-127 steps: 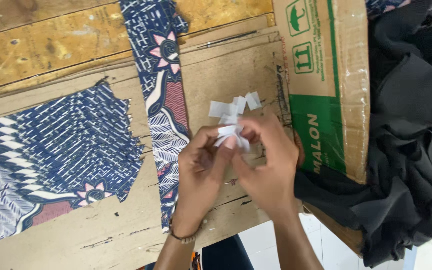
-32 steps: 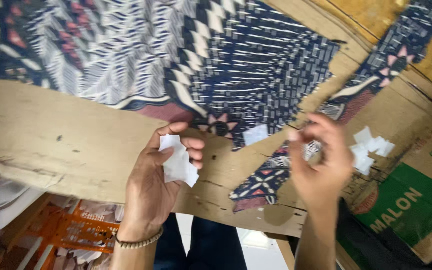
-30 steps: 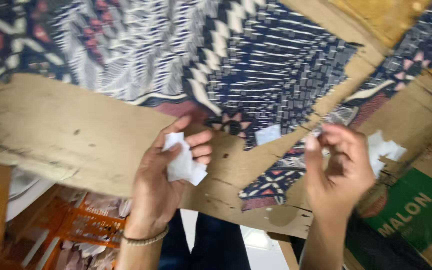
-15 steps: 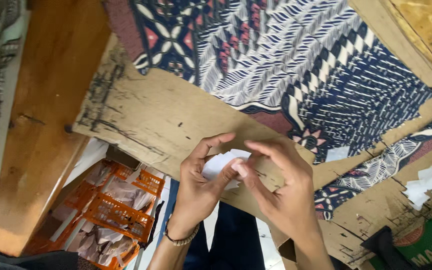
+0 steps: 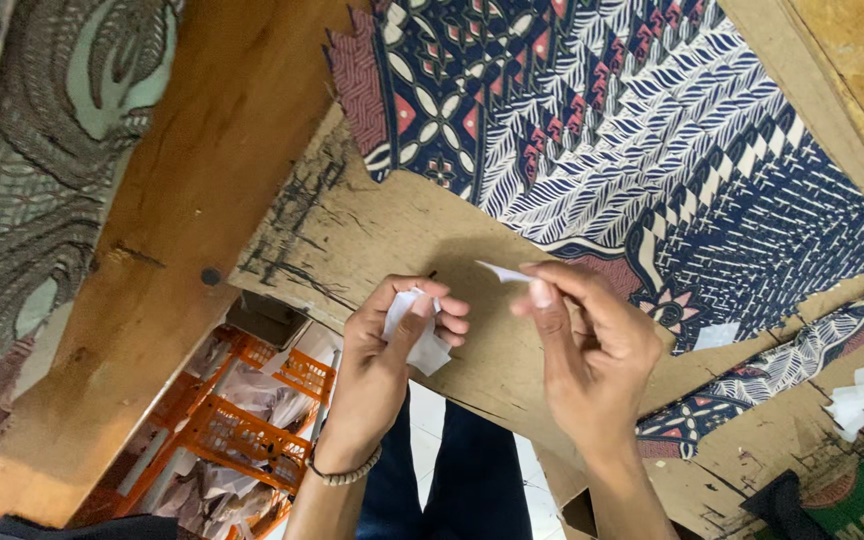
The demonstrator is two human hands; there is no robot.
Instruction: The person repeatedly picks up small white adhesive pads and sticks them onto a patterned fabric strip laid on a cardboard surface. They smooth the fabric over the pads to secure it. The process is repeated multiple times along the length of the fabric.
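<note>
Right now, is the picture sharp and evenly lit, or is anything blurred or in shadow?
Head view: soft, even light with no glare; the left hand with its white paper scraps and the right hand pinching a small white piece look sharp. The hands cast faint shadows on the cardboard sheet; the orange crate below is dimmer.

Bare cardboard sheet (image 5: pixel 422 225) lies open around the left hand (image 5: pixel 382 350) and right hand (image 5: pixel 592 350), giving room toward 12 o'clock up to the patterned blue cloth (image 5: pixel 652 130). At 3 o'clock a narrow cloth strip (image 5: pixel 772 375) and a pile of white paper slips (image 5: pixel 862 400) lie in the way. At 8 o'clock, an orange plastic crate (image 5: pixel 242 430) stands below the wooden table edge (image 5: pixel 172 250).
</note>
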